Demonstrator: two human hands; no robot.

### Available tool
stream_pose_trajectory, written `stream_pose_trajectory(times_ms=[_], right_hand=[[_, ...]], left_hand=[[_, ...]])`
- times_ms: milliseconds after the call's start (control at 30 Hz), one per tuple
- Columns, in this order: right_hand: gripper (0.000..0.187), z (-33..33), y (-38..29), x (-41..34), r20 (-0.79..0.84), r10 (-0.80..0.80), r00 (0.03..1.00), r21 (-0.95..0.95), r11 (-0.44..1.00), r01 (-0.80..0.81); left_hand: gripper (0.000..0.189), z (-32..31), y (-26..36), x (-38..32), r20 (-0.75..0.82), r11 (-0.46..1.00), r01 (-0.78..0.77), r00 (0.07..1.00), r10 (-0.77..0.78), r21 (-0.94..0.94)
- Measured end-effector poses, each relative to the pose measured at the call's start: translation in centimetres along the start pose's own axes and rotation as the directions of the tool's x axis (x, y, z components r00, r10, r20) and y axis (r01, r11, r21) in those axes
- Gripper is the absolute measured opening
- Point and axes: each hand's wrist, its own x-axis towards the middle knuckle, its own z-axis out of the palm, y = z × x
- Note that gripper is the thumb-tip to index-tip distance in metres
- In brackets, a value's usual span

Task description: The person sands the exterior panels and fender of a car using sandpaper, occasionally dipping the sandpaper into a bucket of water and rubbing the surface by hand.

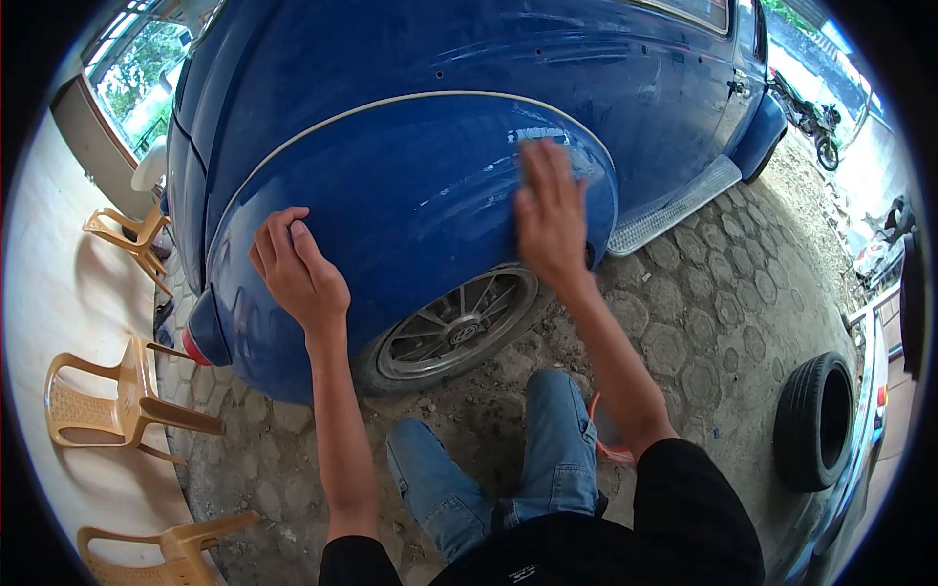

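The rounded rear fender [381, 198] of a blue car fills the middle of the view. On its right part lies my right hand [551, 209], palm down with the fingers stretched, blurred by motion. Whatever may be under that palm is hidden. White wet-looking streaks [538, 135] show on the paint just beyond its fingertips. My left hand [299, 267] is over the left part of the fender, fingers loosely curled and the thumb apart from them; I see nothing in it. Below the fender arch is a spoked wheel [463, 333].
Tan plastic chairs [132, 399] line the white wall at left. An orange-rimmed bucket [614, 452] stands beside my right knee, partly hidden by my arm. A loose tyre [813, 421] is at right on the paving [689, 351]. The running board [678, 209] juts out beyond the fender.
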Motion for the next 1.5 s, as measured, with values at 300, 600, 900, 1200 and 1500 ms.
stream_pose_trajectory(times_ms=[300, 600, 900, 1200, 1500], right_hand=[[0.052, 0.5, -1.5, -0.6, 0.099, -0.119, 0.988, -0.038, 0.992, 0.123], [0.052, 1.2, -1.0, 1.0, 0.027, 0.035, 0.999, 0.029, 0.999, -0.036], [0.051, 1.3, 5.7, 2.2, 0.017, 0.575, 0.818, 0.204, 0.799, -0.566], [0.052, 1.4, 11.7, 0.7, 0.014, 0.628, 0.778, 0.308, 0.738, -0.601], [0.052, 3.8, 15.7, -3.5, -0.011, 0.725, 0.688, 0.429, 0.625, -0.652]], left_hand=[[0.032, 0.0, 0.2, -0.2, 0.089, 0.981, -0.046, 0.996, 0.029, 0.187], [0.044, 0.4, -0.5, -0.1, 0.210, 0.956, -0.116, 0.976, 0.059, 0.271], [0.047, -0.1, 0.2, 0.4, 0.357, 0.889, -0.386, 0.889, 0.287, 0.248], [0.046, 0.2, 0.3, 1.4, 0.377, 0.898, -0.346, 0.897, 0.232, 0.271], [0.051, -0.3, 0.1, 1.8, 0.452, 0.902, -0.352, 0.866, 0.213, 0.250]])
